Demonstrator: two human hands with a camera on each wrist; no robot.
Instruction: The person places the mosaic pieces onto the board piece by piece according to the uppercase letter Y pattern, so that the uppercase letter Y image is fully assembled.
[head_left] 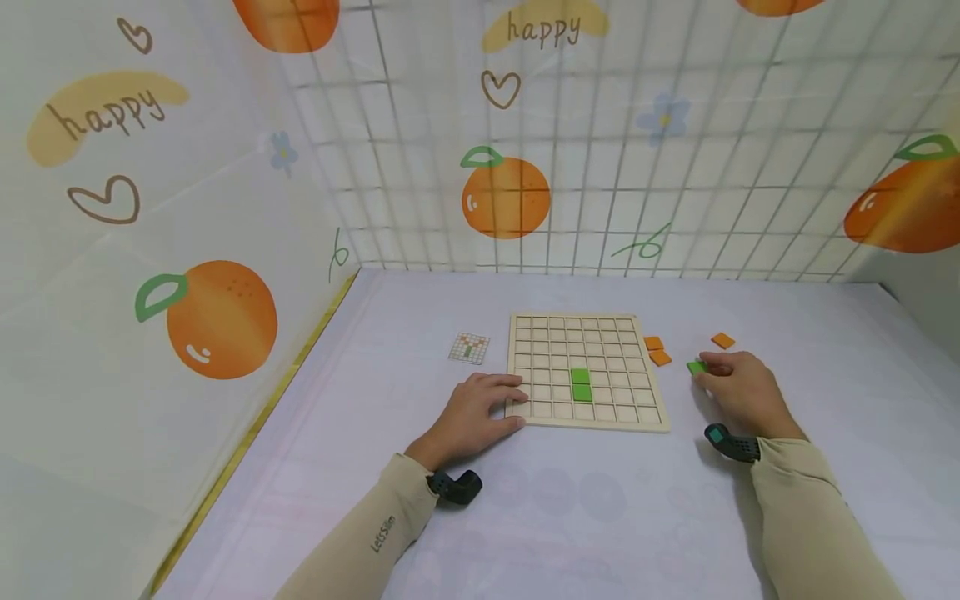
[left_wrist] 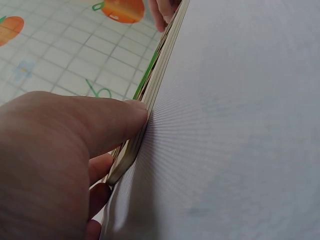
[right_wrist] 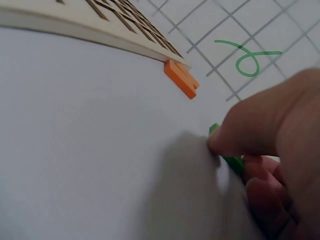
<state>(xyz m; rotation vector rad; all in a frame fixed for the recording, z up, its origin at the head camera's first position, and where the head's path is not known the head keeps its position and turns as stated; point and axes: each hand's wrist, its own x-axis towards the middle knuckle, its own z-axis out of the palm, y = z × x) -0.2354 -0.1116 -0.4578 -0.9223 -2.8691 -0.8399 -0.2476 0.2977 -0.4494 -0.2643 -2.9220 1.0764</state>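
Note:
A pale wooden grid board (head_left: 543, 360) lies flat, with two green square tiles (head_left: 581, 385) one behind the other in its cells. My left hand (head_left: 474, 414) rests at the board's near left corner. Its fingers lie on the left rim, and the thumb (left_wrist: 120, 122) touches the near edge. To the right of the board, my right hand (head_left: 738, 387) pinches a green tile (right_wrist: 233, 162) between thumb and fingers, low over the table. The hand covers part of that tile.
Two orange tiles (head_left: 660, 357) lie against the board's right edge. Another orange tile (head_left: 723, 340) lies just beyond my right hand. Left of the board is a small pattern card (head_left: 469, 347) with a printed grid. A fruit-print sheet (head_left: 420, 183) hangs behind the table.

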